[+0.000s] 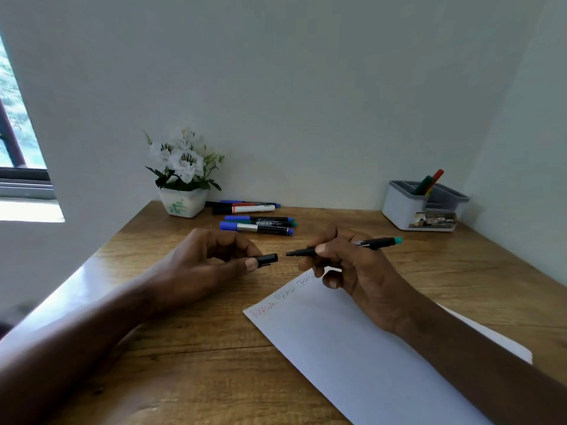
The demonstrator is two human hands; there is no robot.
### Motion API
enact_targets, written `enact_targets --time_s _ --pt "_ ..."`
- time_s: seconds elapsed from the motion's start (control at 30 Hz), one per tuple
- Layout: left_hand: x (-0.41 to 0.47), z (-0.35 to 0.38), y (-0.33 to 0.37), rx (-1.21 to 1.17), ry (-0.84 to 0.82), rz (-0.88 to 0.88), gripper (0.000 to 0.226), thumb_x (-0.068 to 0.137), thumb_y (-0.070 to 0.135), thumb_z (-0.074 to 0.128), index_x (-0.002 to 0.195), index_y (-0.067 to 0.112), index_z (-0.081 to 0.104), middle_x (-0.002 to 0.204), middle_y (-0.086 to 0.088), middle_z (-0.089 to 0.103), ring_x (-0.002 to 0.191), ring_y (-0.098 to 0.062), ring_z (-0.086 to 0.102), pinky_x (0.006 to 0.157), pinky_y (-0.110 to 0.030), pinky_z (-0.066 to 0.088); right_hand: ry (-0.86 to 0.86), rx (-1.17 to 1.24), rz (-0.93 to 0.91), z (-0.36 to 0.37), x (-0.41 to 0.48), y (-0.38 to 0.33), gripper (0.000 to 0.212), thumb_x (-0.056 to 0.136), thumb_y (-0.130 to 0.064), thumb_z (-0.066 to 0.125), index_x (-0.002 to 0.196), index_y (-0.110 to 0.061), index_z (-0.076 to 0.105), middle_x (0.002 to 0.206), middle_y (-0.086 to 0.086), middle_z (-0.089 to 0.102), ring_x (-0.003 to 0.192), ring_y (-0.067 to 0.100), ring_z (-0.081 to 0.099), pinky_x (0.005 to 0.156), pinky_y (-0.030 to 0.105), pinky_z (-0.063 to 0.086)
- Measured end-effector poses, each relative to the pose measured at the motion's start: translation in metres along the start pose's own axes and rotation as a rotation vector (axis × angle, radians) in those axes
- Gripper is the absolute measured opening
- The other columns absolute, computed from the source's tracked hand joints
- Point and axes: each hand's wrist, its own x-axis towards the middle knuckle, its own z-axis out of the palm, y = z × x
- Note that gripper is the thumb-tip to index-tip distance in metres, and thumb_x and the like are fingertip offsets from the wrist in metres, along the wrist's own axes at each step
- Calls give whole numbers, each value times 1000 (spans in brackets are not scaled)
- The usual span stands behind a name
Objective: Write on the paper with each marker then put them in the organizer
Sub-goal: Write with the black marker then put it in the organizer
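My right hand [346,265] holds a thin black marker with a teal end [377,242], level above the desk, its tip pointing left. My left hand [214,259] pinches the marker's black cap [268,259]; a small gap separates cap and tip. A white sheet of paper [352,348] lies below my right hand, with faint words in red and green along its top edge. Several markers [257,223] lie in a loose group at the back of the desk. The white and grey organizer [408,207] stands at the back right with a red and a green marker [428,184] in it.
A white pot of white flowers [184,179] stands at the back left, beside the loose markers. The wooden desk [199,378] meets walls at the back and right. A window is at the far left.
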Motion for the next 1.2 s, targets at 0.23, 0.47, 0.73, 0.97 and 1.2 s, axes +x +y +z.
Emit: enact_targets --time_s 0.23,0.47,0.73,0.97,1.2 --pt "-2 6 5 -54 -41 33 12 90 33 69 99 28 75 100 6 77 97 -10 69 90 -41 53 -14 -68 -33 2 -2 0 4 89 -9 66 86 -11 68 87 19 77 72 14 63 55 23 44" --pt "-3 18 12 -192 -49 37 14 91 25 69 101 16 74 93 -4 77 84 -13 70 72 -28 54 -83 -71 -29 2 -3 1 9 83 -16 68 89 -10 71 86 17 77 75 15 63 57 23 45" --pt "-5 22 13 -361 -35 31 20 86 23 71 101 9 73 91 -10 77 86 -20 71 76 -32 54 -110 -35 -130 10 -3 5 13 84 -17 79 80 -14 67 72 14 72 57 20 54 52 26 43" --pt "-4 29 14 -455 64 74 17 81 19 73 91 6 75 86 -15 76 80 -22 69 70 -27 54 -69 -14 -180 12 -2 5 8 80 -20 75 73 -19 72 73 15 74 68 34 51 55 27 44" --pt "-2 23 24 -315 41 153 21 91 24 71 105 9 73 96 -8 77 90 -14 71 80 -31 55 -69 20 -197 9 -1 -3 8 85 -22 69 86 -16 74 71 10 72 66 22 60 56 25 43"
